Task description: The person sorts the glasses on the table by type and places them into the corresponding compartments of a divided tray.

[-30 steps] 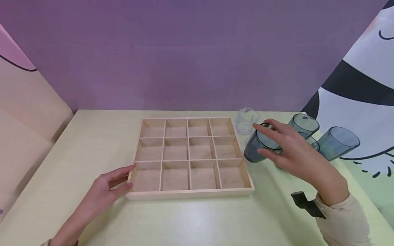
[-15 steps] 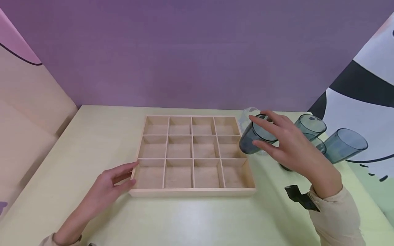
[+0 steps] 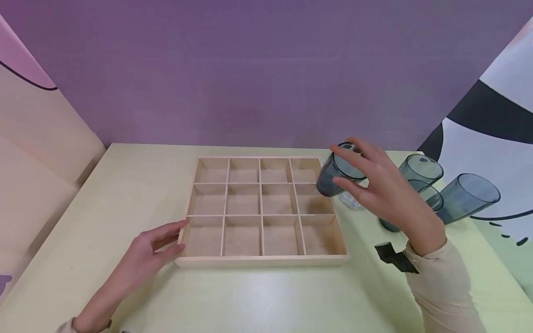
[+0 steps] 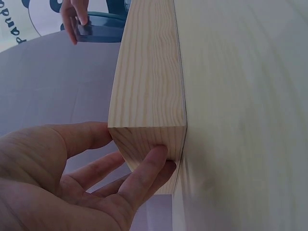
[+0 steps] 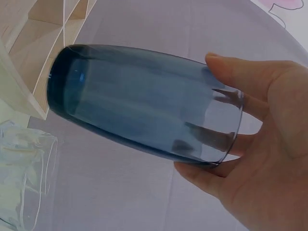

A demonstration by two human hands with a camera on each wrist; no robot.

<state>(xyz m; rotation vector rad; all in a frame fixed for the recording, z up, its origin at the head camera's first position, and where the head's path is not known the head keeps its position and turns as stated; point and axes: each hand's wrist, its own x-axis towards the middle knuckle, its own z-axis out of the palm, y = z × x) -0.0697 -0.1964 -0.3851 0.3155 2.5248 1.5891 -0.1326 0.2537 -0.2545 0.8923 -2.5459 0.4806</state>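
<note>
In the head view, a wooden compartment tray (image 3: 261,261) lies on the table. My left hand (image 3: 143,256) holds its near left corner; in the left wrist view the thumb is at an edge and fingertips (image 4: 158,153) press the end face. My right hand (image 3: 385,194) grips a dark blue drinking glass (image 3: 331,178) around its rim end, thumb on one side and fingers on the other. The glass leans over the tray's right edge, base toward the compartments. The right wrist view shows the blue glass (image 5: 134,103) lengthwise, its thick base near the tray wall.
A clear glass (image 3: 350,200) stands right of the tray, mostly hidden behind the held one. Farther right are several blue-tinted glasses, including a back one (image 3: 422,170) and an outer one (image 3: 466,199). A purple panel (image 3: 266,74) rises behind the table.
My right hand has carried the blue glass left and slightly farther back, from beside the tray to over its right edge. The left hand stays at the corner; the head view has shifted slightly.
</note>
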